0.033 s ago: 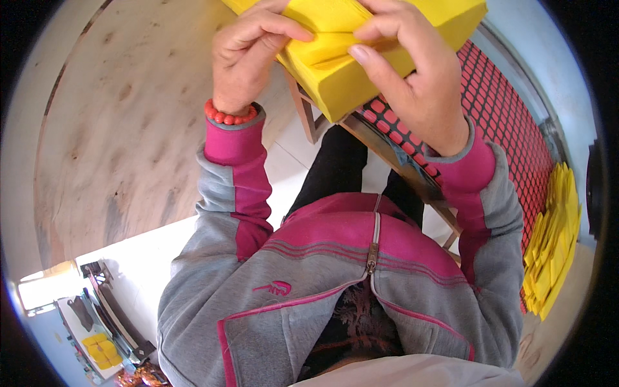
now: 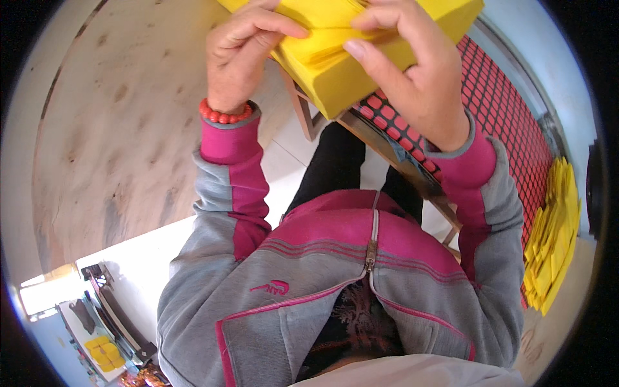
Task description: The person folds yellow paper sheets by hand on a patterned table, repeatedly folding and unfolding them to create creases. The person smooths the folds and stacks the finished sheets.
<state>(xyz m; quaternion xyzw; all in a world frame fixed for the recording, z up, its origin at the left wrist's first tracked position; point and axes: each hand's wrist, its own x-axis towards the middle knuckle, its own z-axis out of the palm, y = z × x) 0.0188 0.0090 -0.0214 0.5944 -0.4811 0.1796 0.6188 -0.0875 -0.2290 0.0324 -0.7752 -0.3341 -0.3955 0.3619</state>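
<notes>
Where the two hands meet at the top of the view, both are closed on a thick stack of yellow paper sheets; the left hand curls over the near-left part of the stack, fingertips pressing the uppermost sheet down, apparently to keep the pile from shifting; the right hand comes over from the other side, thumb set against the top layers and fingers bent over a raised fold, pinching a sheet rather than lying flat; whether one sheet or several is pinched cannot be told. The stack rests on the edge of a wooden-framed stand directly ahead of the person's torso, a corner overhanging toward the body, which keeps the work within short reach of both forearms. A red bead bracelet sits at the left wrist, just above the pink cuff of a grey and pink zip jacket. Beside the stand, on the right, lies a red grid-patterned mat; at its far right edge a fanned row of further yellow sheets is laid out, well apart from the hands. To the left the wooden floor is in view; at the lower left a white surface carries dark objects too small to identify.
</notes>
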